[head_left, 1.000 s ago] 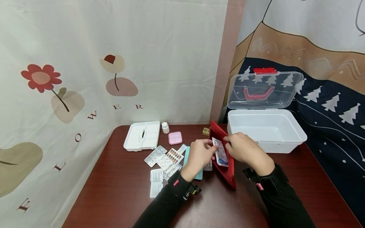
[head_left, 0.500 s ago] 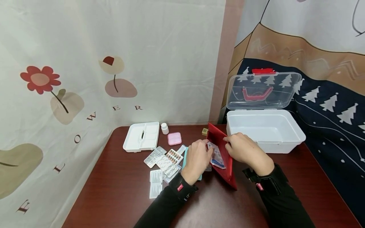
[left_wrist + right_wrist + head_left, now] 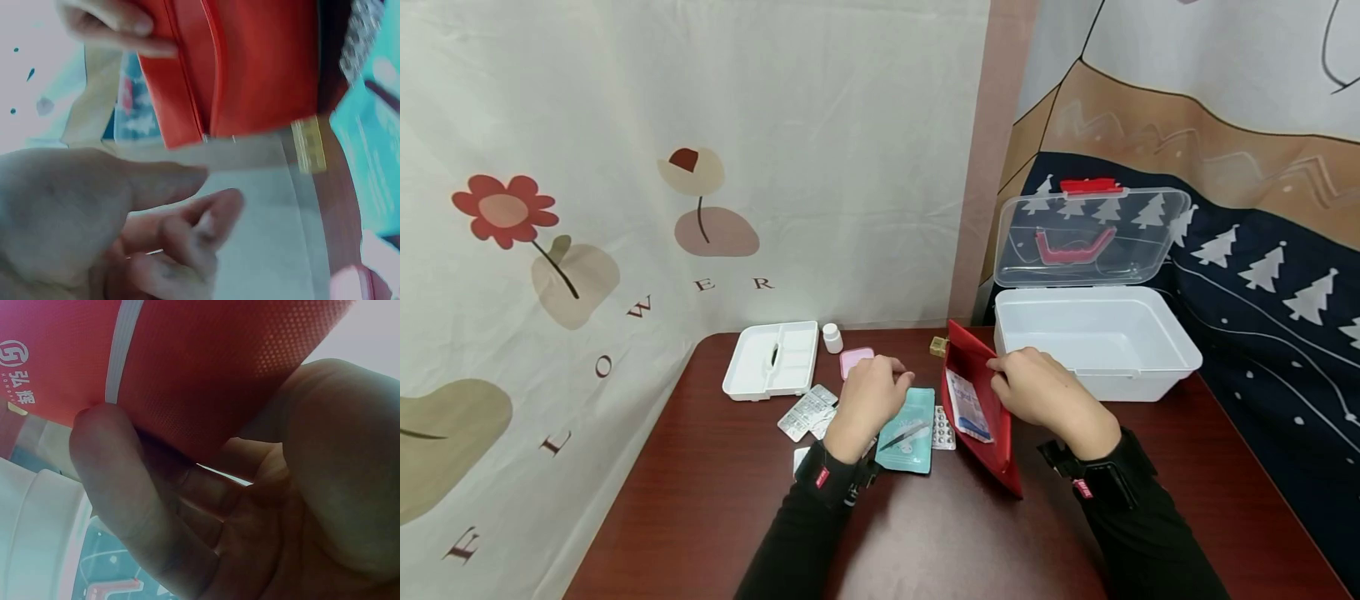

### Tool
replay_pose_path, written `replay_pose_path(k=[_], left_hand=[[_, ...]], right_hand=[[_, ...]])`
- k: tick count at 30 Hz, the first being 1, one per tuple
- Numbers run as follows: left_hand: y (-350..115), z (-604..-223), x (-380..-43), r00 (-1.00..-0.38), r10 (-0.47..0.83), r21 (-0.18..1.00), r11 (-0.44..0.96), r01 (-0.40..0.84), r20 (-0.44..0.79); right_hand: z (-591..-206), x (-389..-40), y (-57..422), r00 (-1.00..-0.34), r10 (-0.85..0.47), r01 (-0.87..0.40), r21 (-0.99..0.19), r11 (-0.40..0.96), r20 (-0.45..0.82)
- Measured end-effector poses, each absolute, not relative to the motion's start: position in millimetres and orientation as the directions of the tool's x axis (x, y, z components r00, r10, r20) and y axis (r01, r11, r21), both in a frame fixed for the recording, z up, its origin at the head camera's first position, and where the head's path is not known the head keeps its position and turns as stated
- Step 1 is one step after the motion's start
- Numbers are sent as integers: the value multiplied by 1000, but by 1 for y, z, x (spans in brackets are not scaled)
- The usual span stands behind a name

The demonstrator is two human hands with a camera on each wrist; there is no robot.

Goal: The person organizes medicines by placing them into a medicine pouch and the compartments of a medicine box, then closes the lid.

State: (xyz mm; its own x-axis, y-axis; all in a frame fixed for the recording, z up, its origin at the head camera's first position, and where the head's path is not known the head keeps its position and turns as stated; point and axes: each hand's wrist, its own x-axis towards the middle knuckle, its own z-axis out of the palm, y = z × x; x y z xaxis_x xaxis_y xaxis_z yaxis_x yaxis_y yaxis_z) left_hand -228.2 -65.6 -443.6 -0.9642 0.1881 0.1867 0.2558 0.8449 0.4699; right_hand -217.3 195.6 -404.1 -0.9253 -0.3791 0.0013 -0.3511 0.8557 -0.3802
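Observation:
My right hand (image 3: 1051, 402) grips the upper edge of a red fabric pouch (image 3: 1006, 460), which stands with its mouth spread. The right wrist view shows the thumb and fingers around the pouch's red cloth (image 3: 200, 369), with white lettering and a pale stripe on it. Inside leans a flat white-and-blue packet (image 3: 967, 406). My left hand (image 3: 867, 407) hovers left of the pouch, above the blister packs, partly covering a pink case (image 3: 852, 360). Its fingers bend loosely in the left wrist view, nothing between thumb and fingertips.
A teal packet (image 3: 917, 458) with thin grey tweezers (image 3: 904, 436) on it lies between the hands, beside a blister pack (image 3: 943, 431). Behind stand a white organizer (image 3: 752, 367), a white bottle (image 3: 832, 338) and a small gold box (image 3: 938, 347). A white lidded box (image 3: 1097, 385) stands open at right.
The left hand has let go of the white-and-blue packet, leaving it in the pouch, and moved left, uncovering the teal packet. The right hand keeps its hold on the pouch.

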Motion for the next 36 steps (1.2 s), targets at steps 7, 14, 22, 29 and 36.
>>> replay_pose_path(k=[7,14,22,29,36], left_hand=[[-76,-448,-232,-937,332,432,865,257,-106],[-69,-460,-230,-905,367,292,909,298,-218],[-61,-471,-230,-906,372,200,921,333,-205],[-64,-472,-233,-906,383,242,910,337,-179],[-71,-454,-237,-941,336,462,831,310,27]], right_hand=[[-403,-218,196,-927,-375,-347,-377,859,-1],[-403,-218,197,-926,-377,-349,-381,856,0],[-403,-219,197,-926,-379,-350,-380,856,-2],[-403,-218,197,-925,-380,-354,-372,858,5],[-404,-218,197,-924,-383,-356,-374,856,3]])
